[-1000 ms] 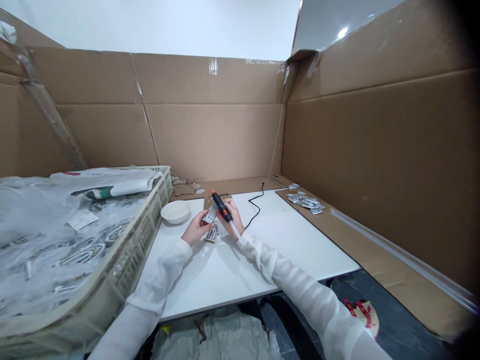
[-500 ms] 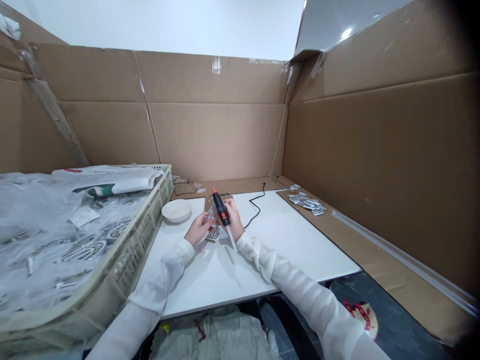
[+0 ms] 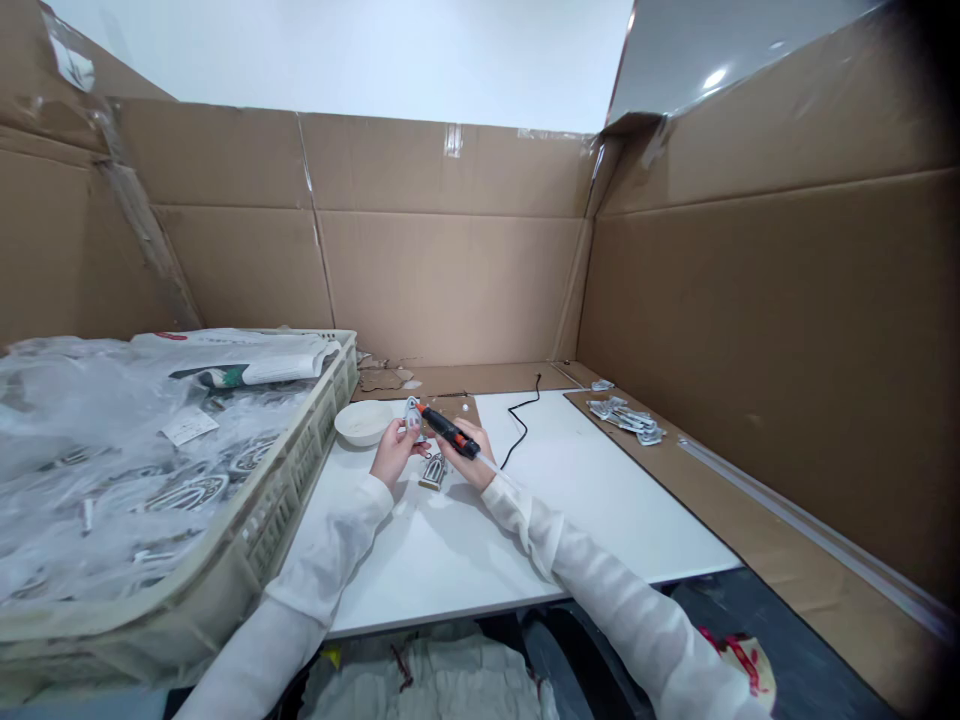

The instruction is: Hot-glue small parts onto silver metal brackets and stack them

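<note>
My right hand (image 3: 471,456) is wrapped round a black glue gun (image 3: 454,434) with an orange nozzle, a white glue stick poking out of its back. The nozzle points left, at or very near a small whitish piece (image 3: 412,412) held upright in my left hand (image 3: 394,450); whether they touch I cannot tell. The fingers of my left hand are closed on that piece and cover its lower part. Just below both hands, a small arch-shaped piece (image 3: 433,472) with grey and white bars lies on the white table (image 3: 480,560).
A white bowl (image 3: 363,424) stands behind my left hand. At left, a large cream crate (image 3: 300,480) holds plastic-wrapped parts. Several silvery pieces (image 3: 628,419) lie on cardboard at right. A black cord (image 3: 519,420) runs over the table. Cardboard walls (image 3: 450,280) enclose the space.
The glue gun has swung from pointing away from me to pointing left, toward the whitish piece. My left hand has raised that piece into clearer sight. The view has shifted slightly.
</note>
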Available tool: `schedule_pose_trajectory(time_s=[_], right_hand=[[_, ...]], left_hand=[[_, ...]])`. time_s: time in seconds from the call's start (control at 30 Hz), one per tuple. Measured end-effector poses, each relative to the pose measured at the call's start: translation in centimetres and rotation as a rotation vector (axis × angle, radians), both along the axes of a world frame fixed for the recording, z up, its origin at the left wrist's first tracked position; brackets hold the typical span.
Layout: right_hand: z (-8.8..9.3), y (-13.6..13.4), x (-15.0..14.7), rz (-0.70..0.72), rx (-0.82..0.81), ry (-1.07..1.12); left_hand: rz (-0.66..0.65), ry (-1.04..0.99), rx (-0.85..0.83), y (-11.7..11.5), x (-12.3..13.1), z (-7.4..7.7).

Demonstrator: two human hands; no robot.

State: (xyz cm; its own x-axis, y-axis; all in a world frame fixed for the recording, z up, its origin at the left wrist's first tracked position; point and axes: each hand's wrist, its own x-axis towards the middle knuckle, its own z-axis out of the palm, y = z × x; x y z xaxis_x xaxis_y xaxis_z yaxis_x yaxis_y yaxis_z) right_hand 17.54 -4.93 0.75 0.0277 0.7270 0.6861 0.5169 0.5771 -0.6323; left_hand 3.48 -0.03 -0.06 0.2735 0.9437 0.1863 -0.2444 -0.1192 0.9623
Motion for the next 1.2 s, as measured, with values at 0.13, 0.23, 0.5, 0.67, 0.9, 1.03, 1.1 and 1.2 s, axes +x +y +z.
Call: schedule_pose_trajectory(time_s=[0.13, 0.23, 0.5, 0.67, 0.9, 1.03, 1.1, 1.2], right_hand=[[-0.2, 0.1, 0.2, -0.015, -0.012, -0.028], [-0.6, 0.5, 0.4, -0.023, -0.015, -0.040], [-0.6, 0.6, 0.5, -0.054, -0.049, -0.071], [-0.7, 0.7, 0.4, -0.064, -0.060, -0.087], [-1.0, 0.9, 0.5, -0.097, -0.084, -0.103], [-0.7, 0.7, 0.4, -0.100, -0.096, -0.110], [-0.5, 0.6, 0.3, -0.107, -0.103, -0.113], [-0.4, 0.4, 0.3, -0.117, -0.119, -0.113]], left_hand=[[-0.007, -0.023, -0.008, 0.1, 0.0, -0.1], [-0.008, -0.021, -0.006, 0.0, 0.0, 0.0], [-0.011, -0.021, -0.014, 0.1, 0.0, 0.0], [-0.012, -0.027, -0.021, 0.1, 0.1, 0.0], [-0.004, -0.020, -0.028, 0.0, 0.1, 0.1], [-0.006, -0.017, -0.026, -0.1, 0.1, 0.2], [-0.006, -0.012, -0.020, -0.1, 0.1, 0.2], [-0.008, -0.006, -0.012, -0.2, 0.0, 0.2]])
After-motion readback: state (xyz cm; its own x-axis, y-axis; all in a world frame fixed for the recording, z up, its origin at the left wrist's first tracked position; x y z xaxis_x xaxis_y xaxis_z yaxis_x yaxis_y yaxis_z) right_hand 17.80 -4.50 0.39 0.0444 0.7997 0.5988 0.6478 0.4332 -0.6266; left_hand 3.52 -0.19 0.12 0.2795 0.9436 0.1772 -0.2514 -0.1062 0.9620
